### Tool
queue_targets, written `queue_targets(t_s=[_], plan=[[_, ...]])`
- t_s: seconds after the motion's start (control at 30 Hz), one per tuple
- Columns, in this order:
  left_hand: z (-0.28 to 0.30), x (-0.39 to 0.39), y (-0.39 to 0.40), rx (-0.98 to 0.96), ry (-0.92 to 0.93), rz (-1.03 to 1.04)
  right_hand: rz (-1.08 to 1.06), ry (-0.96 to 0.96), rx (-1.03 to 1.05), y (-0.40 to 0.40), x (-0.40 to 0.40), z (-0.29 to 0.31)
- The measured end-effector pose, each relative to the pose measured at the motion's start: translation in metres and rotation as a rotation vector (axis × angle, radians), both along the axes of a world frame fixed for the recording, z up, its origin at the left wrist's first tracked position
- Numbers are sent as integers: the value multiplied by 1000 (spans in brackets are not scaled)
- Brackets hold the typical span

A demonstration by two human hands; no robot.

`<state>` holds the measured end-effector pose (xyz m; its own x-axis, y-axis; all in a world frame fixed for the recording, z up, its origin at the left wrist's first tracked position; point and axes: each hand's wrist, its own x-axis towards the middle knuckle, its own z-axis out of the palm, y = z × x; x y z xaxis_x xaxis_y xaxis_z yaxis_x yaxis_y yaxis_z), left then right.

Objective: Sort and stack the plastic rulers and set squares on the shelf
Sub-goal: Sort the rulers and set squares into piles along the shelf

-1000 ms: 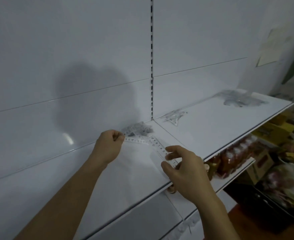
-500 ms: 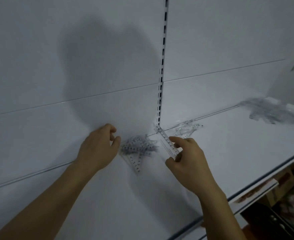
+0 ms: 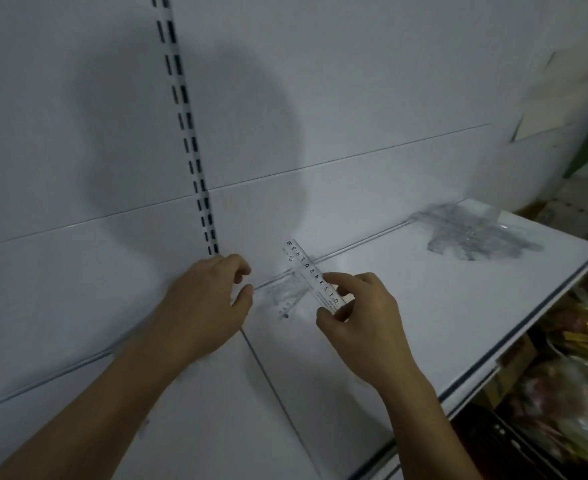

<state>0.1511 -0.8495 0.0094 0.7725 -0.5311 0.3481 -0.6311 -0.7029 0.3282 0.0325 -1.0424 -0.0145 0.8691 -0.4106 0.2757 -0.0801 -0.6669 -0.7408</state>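
Note:
My right hand (image 3: 354, 317) pinches the near end of a short clear plastic ruler (image 3: 308, 268) with black numbers, tilted up above the white shelf (image 3: 406, 306). Under the ruler, against the back panel, lies a small blurred pile of clear set squares (image 3: 283, 294). My left hand (image 3: 209, 299) hovers just left of that pile with fingers loosely curled, holding nothing. A larger heap of clear rulers and set squares (image 3: 476, 233) lies at the far right of the shelf.
A slotted upright rail (image 3: 188, 133) runs down the white back panel above my left hand. A seam (image 3: 271, 379) divides the shelf boards. Below the shelf's front edge at right are packaged goods (image 3: 569, 386) on lower shelves.
The camera swung right and closer. My right hand carried the ruler rightwards over the small set-square pile. My left hand left the earlier pile, which is now out of sight, and followed alongside.

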Motion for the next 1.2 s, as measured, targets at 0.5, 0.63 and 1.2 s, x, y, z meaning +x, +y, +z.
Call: queue_targets(t_s=[0.5, 0.63, 1.2], plan=[[-55, -10, -273, 270, 191, -104, -171, 68, -71, -302, 23, -3], [-79, -7, -287, 285, 140, -66, -137, 97, -74, -338, 54, -4], [-79, -5, -292, 230, 139, -41, 124, -15, -106, -325, 48, -25]])
